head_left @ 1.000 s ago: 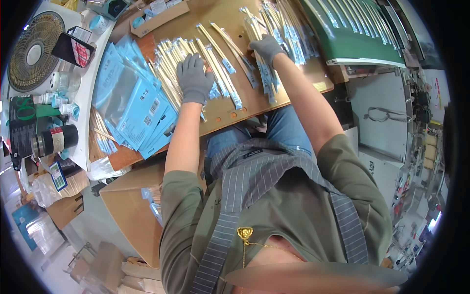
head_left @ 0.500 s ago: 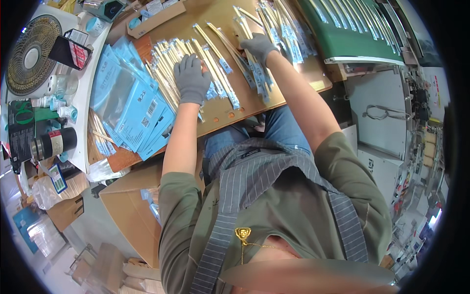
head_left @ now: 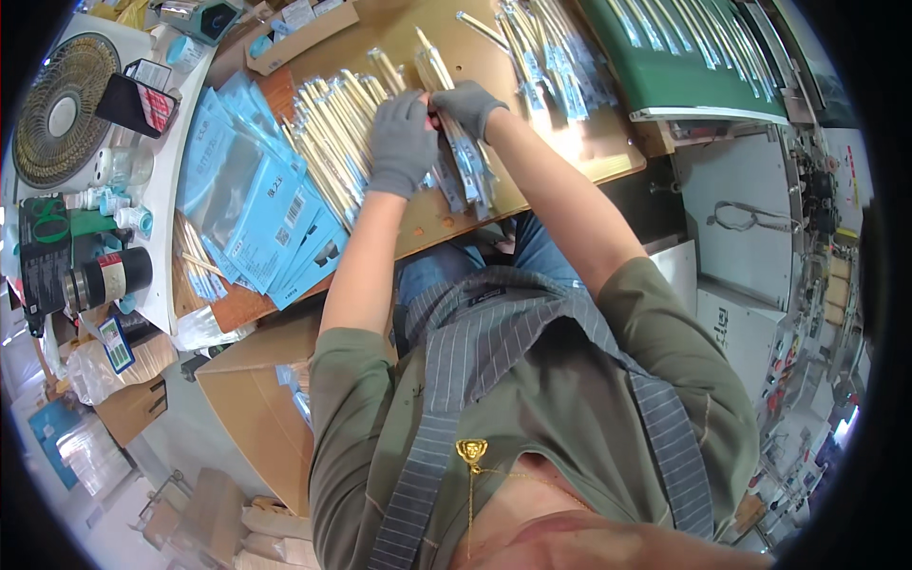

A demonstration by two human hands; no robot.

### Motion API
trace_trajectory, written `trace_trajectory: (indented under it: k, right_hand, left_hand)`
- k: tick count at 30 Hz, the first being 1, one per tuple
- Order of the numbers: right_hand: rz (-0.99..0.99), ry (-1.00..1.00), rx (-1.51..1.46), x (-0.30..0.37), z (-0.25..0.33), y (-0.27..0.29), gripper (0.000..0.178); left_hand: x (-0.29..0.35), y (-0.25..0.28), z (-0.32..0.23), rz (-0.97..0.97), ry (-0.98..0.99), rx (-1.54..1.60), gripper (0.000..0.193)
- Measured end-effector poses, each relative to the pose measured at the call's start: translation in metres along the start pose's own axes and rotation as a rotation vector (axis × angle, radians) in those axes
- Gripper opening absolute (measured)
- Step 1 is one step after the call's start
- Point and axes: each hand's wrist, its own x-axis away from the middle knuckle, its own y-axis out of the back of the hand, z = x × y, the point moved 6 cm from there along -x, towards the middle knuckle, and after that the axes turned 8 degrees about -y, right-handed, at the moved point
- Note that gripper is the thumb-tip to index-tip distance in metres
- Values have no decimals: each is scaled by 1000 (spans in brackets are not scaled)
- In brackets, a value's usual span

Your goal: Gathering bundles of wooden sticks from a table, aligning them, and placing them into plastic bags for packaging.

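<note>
My left hand [head_left: 404, 144], in a grey glove with bare fingertips, is closed over chopstick packets [head_left: 384, 68] whose upper ends stick out past the fingers. Beside it, my right hand [head_left: 466, 107], gloved alike, grips a few more chopstick packets [head_left: 467, 166], slim pale sticks in clear and blue wrappers. The fingertips of both hands nearly meet, and the packets partly hide them. Left of my left hand lies a dense row of wrapped chopsticks [head_left: 328, 133]. Another loose pile of wrapped chopsticks [head_left: 551, 62] lies beyond my right hand.
Blue printed plastic bags [head_left: 271, 223] are fanned out on the table's left. A green conveyor belt [head_left: 655, 81] carrying spaced packets runs at the far right. At left, a white shelf [head_left: 163, 275] holds a fan [head_left: 63, 116], a phone [head_left: 136, 104] and bottles. An open carton [head_left: 252, 408] stands below.
My right hand has moved left with chopstick packets, bringing them against my left hand. My left hand has shifted slightly right and curled its fingers round packets.
</note>
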Motion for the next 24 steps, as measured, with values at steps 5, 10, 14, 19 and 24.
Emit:
trace_trajectory:
  k: [5, 10, 14, 19, 24]
  right_hand:
    - [173, 29, -311, 35, 32, 9, 30]
    - [-27, -17, 122, 8, 14, 32, 27]
    - [-24, -26, -161, 18, 8, 39, 25]
    - [-24, -85, -205, 35, 13, 43, 33]
    - [-246, 14, 137, 34, 13, 60, 49]
  left_hand:
    - [21, -10, 15, 198, 48, -228, 36]
    - [32, 4, 21, 187, 58, -246, 34]
    - [35, 8, 27, 158, 67, -216, 31]
    - [42, 10, 30, 144, 82, -206, 30]
    - [37, 8, 28, 159, 86, -180, 30]
